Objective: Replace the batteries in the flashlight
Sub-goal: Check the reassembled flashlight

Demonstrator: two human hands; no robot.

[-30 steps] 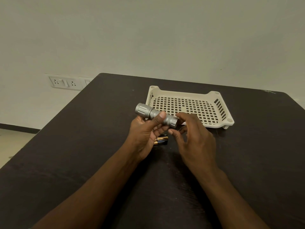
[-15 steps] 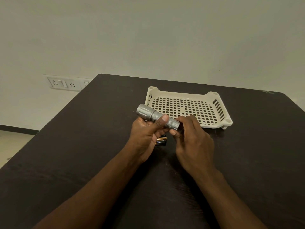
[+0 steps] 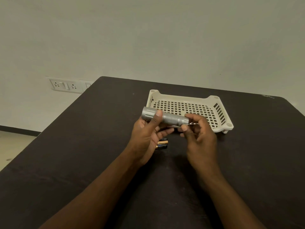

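Compared with a second ago, we see the flashlight (image 3: 165,117) lifted a little higher and tipped so more of its knurled body shows, and the right hand (image 3: 199,136) has drawn slightly away from the tail end, where a small dark part now shows between its thumb and forefinger; what that part is we cannot tell.

Our left hand (image 3: 146,136) grips the flashlight near its wide head, thumb on top and fingers curled underneath, holding it above the middle of the desk (image 3: 82,154) with the head pointing toward the left edge. Our right hand pinches at the tail end, its fingers curled.

Below the left hand's fingers, batteries (image 3: 162,144) lie on the desk, partly hidden; we can make out two, perhaps a third above them. One cream plastic tray (image 3: 219,123) sits just beyond the hands, toward the far edge, on the right half of the desk.

The desk is bare dark surface on the left side, along the near edge and to the right of the tray. One socket panel (image 3: 66,85) sits on the wall past the far left corner.
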